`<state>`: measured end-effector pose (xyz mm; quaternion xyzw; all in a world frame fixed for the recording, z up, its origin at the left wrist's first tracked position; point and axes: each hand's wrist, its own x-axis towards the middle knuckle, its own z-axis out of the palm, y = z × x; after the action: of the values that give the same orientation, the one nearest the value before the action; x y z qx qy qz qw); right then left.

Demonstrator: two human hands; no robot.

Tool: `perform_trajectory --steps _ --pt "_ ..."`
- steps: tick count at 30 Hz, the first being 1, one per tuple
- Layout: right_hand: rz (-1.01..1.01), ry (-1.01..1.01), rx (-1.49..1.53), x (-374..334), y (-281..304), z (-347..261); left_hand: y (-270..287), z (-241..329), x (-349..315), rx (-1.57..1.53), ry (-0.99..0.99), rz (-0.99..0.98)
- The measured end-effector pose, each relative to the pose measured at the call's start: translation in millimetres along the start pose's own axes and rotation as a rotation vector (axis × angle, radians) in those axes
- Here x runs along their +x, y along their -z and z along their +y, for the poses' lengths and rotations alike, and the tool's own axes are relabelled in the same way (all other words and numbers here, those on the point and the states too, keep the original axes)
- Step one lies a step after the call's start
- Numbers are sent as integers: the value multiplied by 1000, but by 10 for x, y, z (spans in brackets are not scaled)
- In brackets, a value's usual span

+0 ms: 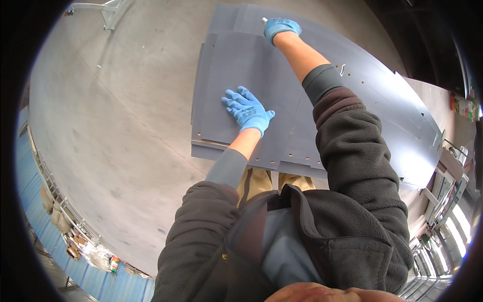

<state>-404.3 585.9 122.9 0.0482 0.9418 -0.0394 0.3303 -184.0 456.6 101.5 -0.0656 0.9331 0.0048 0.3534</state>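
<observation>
A large grey sheet-metal panel (pixel 221 75) lies in front of me, with small holes near its edges; other flat pieces show along its borders. My left hand (pixel 248 110), in a blue glove, rests on the panel's left part with its fingers spread. Farther off, near the panel's far edge, my right hand (pixel 283 29) wears the same kind of glove and is closed. A small pale, metallic-looking end (pixel 264 20) pokes out of its left side; the rest of that thing is hidden in the fist.
Concrete floor (pixel 115 126) stretches out left of the panel. A white metal stand leg (pixel 109 15) stands at the far left. Racks and frames (pixel 445 201) line the right side, with a dark structure (pixel 427 40) at far right. Bags and clutter (pixel 95 254) lie by a blue wall (pixel 50 211).
</observation>
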Motion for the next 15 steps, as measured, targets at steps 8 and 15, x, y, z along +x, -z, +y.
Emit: perform_trajectory --steps 8,15 --pt "52 84 -254 201 -144 -98 17 -4 1 32 -4 5" --pt "-394 226 305 -919 -306 644 3 0 17 -21 -15 -2"
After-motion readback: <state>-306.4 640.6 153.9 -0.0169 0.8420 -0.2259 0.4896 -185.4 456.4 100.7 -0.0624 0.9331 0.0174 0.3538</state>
